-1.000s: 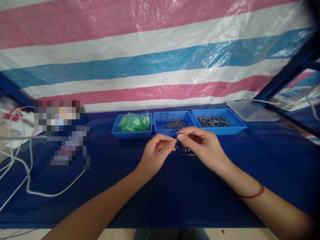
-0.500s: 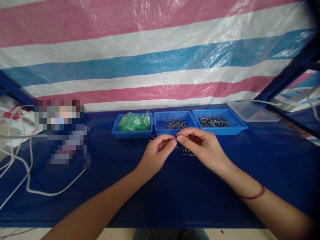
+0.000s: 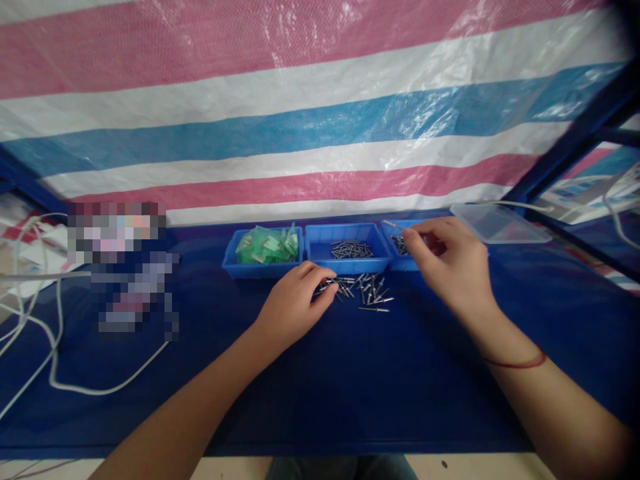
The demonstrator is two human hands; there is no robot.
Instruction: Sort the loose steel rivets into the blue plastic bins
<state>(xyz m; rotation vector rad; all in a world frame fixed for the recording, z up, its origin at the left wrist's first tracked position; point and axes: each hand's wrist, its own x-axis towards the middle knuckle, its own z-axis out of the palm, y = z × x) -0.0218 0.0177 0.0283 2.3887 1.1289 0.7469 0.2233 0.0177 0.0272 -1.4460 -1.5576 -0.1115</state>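
My left hand (image 3: 295, 301) rests on the blue table, fingers curled and pinched at the left edge of a loose pile of small metal pins (image 3: 367, 290). My right hand (image 3: 453, 263) hovers over the right blue tray (image 3: 395, 257), thumb and forefinger pinched on a thin metal pin that points left. That tray holds several dark pins, mostly hidden by the hand. The middle blue tray (image 3: 320, 257) holds a small heap of pins. The left blue tray (image 3: 233, 263) is filled with green plastic pieces.
A clear plastic lid (image 3: 500, 223) lies at the back right. White cables (image 3: 55, 373) loop over the table's left side near a blurred-out object. A striped tarp (image 3: 300, 120) hangs behind the trays. A dark blue frame post (image 3: 570, 143) slants at right.
My hands were together above the loose pins, pinching one piece between them. They have parted: the right went back and right over the right tray, the left dropped onto the pile.
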